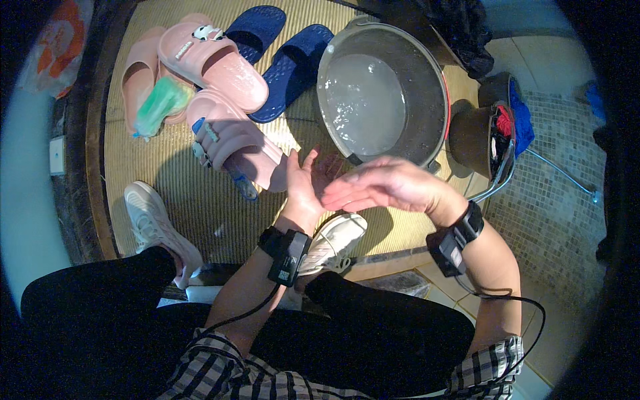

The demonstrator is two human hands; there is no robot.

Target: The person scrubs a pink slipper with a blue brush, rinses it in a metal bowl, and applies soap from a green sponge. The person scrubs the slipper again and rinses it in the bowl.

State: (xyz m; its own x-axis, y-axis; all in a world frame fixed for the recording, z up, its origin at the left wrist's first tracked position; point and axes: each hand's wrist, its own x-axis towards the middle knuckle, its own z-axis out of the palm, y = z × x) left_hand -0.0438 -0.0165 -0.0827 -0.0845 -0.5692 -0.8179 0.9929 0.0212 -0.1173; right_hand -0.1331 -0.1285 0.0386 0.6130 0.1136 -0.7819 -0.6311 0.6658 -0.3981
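My left hand (302,185) is held palm up with its fingers apart and nothing in it. Flat and slightly blurred, my right hand (382,187) reaches across from the right, its fingertips at the heel of my left palm. Just left of the hands lies a pink slide slipper (237,150) on its side, with a clear and blue object (244,186) partly hidden under it. Beyond the hands stands a grey bucket (425,75) holding cloudy water (367,105). Another pink slipper (230,72) rests near dark blue slippers (300,65).
A green item in clear plastic (162,105) lies on a paler pink slipper (142,75). The ribbed mat (200,225) lies underneath. Containers with red and blue cloth (520,117) stand right of the bucket. My white shoes (150,215) are on the mat; cables hang from both wrist devices.
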